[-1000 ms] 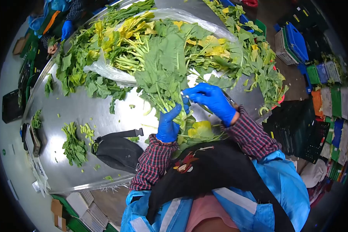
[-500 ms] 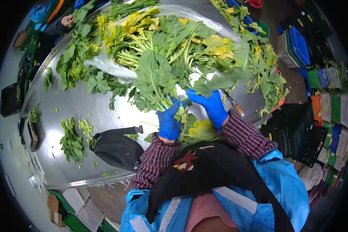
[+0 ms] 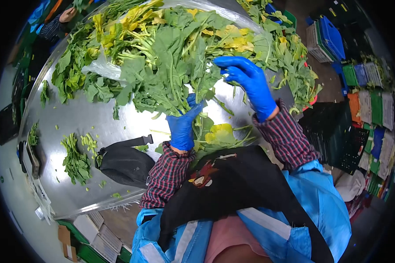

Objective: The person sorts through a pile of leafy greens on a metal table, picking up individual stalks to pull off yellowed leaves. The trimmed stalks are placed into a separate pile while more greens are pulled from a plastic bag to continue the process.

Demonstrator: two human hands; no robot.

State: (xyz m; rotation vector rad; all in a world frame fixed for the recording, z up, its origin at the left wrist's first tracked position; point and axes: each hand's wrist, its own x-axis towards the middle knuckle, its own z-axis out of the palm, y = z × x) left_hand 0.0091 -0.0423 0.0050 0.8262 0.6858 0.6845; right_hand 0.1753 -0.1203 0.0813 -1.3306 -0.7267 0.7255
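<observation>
Likely gathering: grasping leafy bunch (image 3: 164, 81) mid-frame in left hand (image 3: 182, 127); can't tell right hand (image 3: 250, 85) grip; should hold steady next.

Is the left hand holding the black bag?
No, the black bag lies on the metal table while the left hand grips leafy greens.

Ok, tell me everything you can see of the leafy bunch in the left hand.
The leafy bunch is a loose sheaf of broad green leaves with paler ribs and slightly ragged edges. Its stalks are gathered in the grip of the blue-gloved left hand, which hides much of them. The leaves fan away from the wearer over the metal table, overlapping the heap of greens in view; whether they touch it, I cannot tell.
</observation>
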